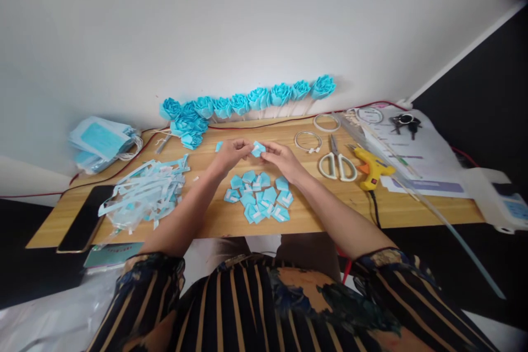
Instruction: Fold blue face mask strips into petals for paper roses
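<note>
A small folded blue petal piece (258, 149) is held between both hands over the middle of the table. My left hand (233, 153) pinches its left edge, and the fingers of my right hand (280, 158) are closed on its right side. Just left of my left hand another blue piece (219, 146) shows in part, mostly covered by the hand. Nearer me, between my forearms, lies a loose pile of folded blue petals (259, 198), some with white marks or strips on them.
Blue flowers on sticks (259, 98) lean along the wall. Left are face masks (101, 140), cut strips (148, 192) and a phone (86, 219). Right are scissors (336, 162), a yellow glue gun (371, 168), wire rings (308, 142), keys (406, 122) and a white bottle (495, 198).
</note>
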Motion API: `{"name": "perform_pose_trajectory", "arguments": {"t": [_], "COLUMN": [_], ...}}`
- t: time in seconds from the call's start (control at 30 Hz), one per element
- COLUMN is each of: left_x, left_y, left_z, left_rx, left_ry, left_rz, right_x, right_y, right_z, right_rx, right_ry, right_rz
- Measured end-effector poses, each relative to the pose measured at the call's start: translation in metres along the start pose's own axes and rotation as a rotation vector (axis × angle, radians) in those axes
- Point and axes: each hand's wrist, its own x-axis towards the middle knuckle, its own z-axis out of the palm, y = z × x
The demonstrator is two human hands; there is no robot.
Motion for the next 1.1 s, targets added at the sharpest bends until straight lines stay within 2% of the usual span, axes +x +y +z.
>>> {"name": "perform_pose_trajectory", "arguments": {"t": [0.17,0.37,0.53,0.73,0.9,1.1], "left_x": [0.000,-0.005,-0.008,-0.012,-0.013,-0.010], "left_y": [-0.001,-0.007,-0.008,-0.003,-0.005,-0.012], "left_z": [0.004,0.011,0.013,0.009,0.007,0.007], "left_rx": [-0.013,-0.030,-0.049,0.011,0.050,0.096], "left_ry": [0.064,0.056,0.066,0.028,-0.009,0.062], "left_rz": [0.004,0.016,0.015,0.028,0.042,0.098], "right_x": [-0.002,0.000,0.000,-0.003,-0.003,-0.001], "right_y": [-0.006,-0.005,-0.003,-0.009,-0.010,-0.005], "right_z": [0.000,0.001,0.001,0.001,0.000,0.000], "right_rx": [0.010,-0.081,-0.108,-0.076,-0.143,-0.173], "right_ry": [-0.018,0.044,0.040,-0.018,-0.005,-0.016], "right_rz": [0.038,0.014,0.029,0.063,0.053,0.018]}}
